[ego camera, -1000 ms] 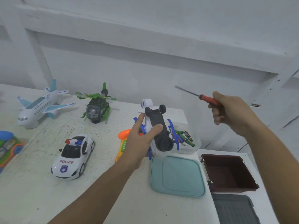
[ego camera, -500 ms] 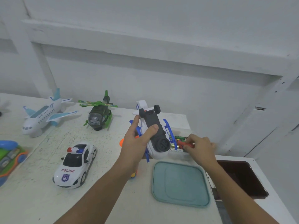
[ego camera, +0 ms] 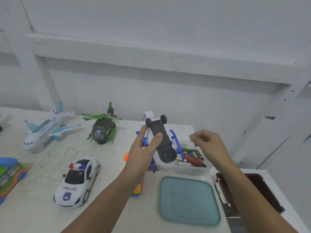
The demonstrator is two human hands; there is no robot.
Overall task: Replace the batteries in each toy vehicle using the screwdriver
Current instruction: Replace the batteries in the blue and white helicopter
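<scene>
- The left hand (ego camera: 143, 153) has its grip clenched around a white and blue toy helicopter (ego camera: 159, 143), turned belly-up with the dark underside plate and wheels facing the camera; thumb on the plate, fingers wrapped behind.
- The right hand (ego camera: 208, 145) hovers just right of that grip, above a clear plastic tub (ego camera: 193, 167). Its fingers are loosely curled with nothing visible in them, so its grip reads as released.
- The screwdriver (ego camera: 193, 159), red-handled, lies in the tub among loose batteries (ego camera: 184, 163), directly below the right hand and touching the tub's contents.
- Risk, as I judge it: the toy is held one-handed in mid-air over the tub; a slip of the thumb on the smooth plate could drop it onto the batteries. Old and fresh cells appear mixed in one tub, so picking a spent one is possible.
- The blue skids beside the left grip stick out and could snag the right hand on its way in.
- Below the right hand, a teal lid (ego camera: 188, 200) lies flat on the counter (ego camera: 42, 216), with a brown box (ego camera: 262, 182) further right.
- Well left of the left grip stand a police car (ego camera: 77, 180), a green helicopter (ego camera: 102, 128) and a white airliner (ego camera: 45, 130); none blocks the work.
- An orange and yellow toy (ego camera: 127, 156) is mostly hidden under the left forearm.
</scene>
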